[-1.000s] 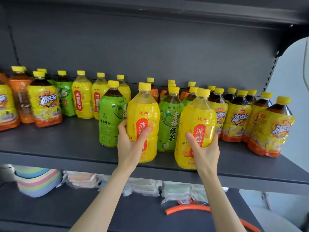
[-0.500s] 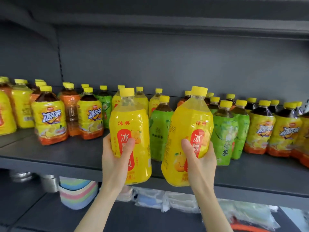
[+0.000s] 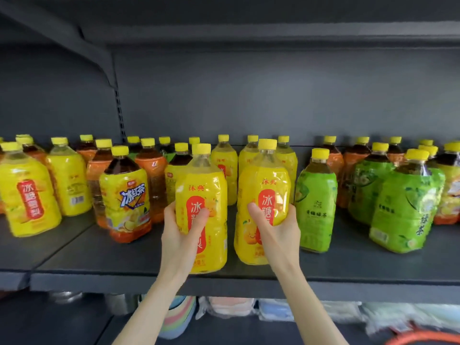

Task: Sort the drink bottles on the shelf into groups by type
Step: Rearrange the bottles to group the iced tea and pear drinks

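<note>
Yellow fills the middle of my feed. The left hand [image 3: 180,235] grips the left yellow bottle [image 3: 206,192], its fingers [image 3: 202,215] curled round the label. The right hand [image 3: 278,232] grips the right yellow bottle [image 3: 263,183] the same way, just beside it. Both bottles are upright at the front edge of the shelf [image 3: 99,260]; I cannot tell whether their bases touch it. Green bottles [image 3: 316,207] stand to the right and an iced tea bottle [image 3: 127,195] to the left.

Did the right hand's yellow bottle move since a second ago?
Yes, leftward: the yellow-labelled plastic bottle in the right hand was right of the standing green-labelled bottle, now left of it.
</note>
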The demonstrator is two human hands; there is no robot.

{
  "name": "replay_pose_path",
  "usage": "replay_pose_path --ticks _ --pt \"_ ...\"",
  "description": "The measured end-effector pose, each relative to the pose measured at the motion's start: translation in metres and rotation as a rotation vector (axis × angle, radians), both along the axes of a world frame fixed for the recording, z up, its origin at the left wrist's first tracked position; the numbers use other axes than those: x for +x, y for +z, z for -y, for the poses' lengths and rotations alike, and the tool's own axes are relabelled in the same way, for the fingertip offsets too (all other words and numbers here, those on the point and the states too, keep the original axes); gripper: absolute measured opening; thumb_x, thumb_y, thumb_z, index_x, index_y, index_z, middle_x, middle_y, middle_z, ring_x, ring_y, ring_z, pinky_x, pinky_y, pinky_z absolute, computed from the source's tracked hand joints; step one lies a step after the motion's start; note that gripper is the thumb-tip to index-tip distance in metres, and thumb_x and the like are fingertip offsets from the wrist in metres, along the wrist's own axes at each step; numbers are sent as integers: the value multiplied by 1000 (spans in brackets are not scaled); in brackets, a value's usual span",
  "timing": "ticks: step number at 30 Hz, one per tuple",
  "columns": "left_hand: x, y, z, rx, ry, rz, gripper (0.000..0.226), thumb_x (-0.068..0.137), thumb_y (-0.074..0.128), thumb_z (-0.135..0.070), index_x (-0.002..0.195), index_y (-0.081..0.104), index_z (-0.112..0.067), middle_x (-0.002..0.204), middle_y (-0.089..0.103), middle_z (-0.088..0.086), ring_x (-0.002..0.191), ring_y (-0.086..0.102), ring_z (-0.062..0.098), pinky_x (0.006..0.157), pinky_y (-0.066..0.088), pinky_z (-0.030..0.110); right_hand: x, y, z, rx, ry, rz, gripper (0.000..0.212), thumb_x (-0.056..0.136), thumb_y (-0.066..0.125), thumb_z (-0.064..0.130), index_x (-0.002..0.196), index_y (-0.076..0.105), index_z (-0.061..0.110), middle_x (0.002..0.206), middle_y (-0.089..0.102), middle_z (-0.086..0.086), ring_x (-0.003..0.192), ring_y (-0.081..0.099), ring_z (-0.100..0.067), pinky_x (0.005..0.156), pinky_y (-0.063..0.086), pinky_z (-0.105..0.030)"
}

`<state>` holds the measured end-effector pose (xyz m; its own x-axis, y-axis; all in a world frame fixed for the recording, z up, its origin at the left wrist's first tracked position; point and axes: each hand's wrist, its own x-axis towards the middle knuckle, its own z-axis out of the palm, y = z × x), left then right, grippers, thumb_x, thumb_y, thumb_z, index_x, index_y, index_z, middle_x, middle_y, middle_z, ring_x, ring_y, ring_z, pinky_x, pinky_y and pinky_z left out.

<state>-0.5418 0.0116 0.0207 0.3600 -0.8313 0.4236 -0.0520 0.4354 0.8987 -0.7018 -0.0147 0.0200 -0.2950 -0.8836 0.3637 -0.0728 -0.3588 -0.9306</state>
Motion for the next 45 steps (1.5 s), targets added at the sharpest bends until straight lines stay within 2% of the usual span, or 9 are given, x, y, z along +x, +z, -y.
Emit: replay_pose_path --ticks 6,11,13,15,17,20,25,36,45 --pt "-2 -8 54 12 -52 117 56 72 58 -53 122 37 -39 109 56 -23 97 57 -7 83 48 21 6 -6 44 11 -40 -103 79 66 72 56 127 44 14 108 64 1 91 64 -16 73 53 -27" --pt "8 -13 101 115 42 435 84 70 48 -78 136 31 -29 132 46 0 123 43 18 105 37 40 0 -4 76 77 20 -182 74 80 69 43 137 32 13 114 53 5 99 55 -14 81 47 -27" --pt "9 -14 112 174 109 602 89 74 47 -73 143 22 -22 137 35 8 129 31 24 108 29 43 -3 -2 89 99 29 -231 82 78 68 53 141 29 17 120 52 7 110 54 -16 92 47 -32" --pt "9 -16 118 182 125 675 91 78 51 -66 146 14 -19 140 29 9 132 27 27 110 28 46 -5 -2 98 137 -19 -322 107 61 61 79 144 26 20 132 49 0 125 49 -24 104 44 -44" --pt "10 -15 123 149 116 682 92 76 52 -65 145 15 -17 142 33 9 131 34 26 107 35 48 -8 -4 105 181 -45 -396 115 57 57 84 147 24 21 140 41 -10 132 41 -31 108 39 -50" --pt "9 -11 128 123 123 654 74 81 54 -54 134 27 -10 132 51 9 115 54 24 92 50 41 -8 -1 109 196 -81 -451 99 72 61 67 147 23 16 144 37 -12 133 39 -33 106 40 -51" --pt "3 -6 137 127 178 720 60 90 51 -41 132 28 -5 127 54 12 110 58 25 80 47 27 -2 6 118 179 -94 -454 93 79 62 58 149 17 17 148 39 -6 134 42 -30 107 40 -51" --pt "4 -11 156 156 135 686 64 94 48 -29 143 14 -5 139 43 16 122 50 29 96 45 38 4 8 134 176 -136 -447 78 81 66 52 140 31 16 138 51 -7 126 50 -29 100 43 -45" --pt "4 -14 164 181 109 606 71 93 51 -31 146 10 -10 148 32 11 131 39 26 101 40 37 9 3 142 155 -154 -442 86 77 64 59 144 28 19 141 48 -4 129 49 -27 103 45 -50"
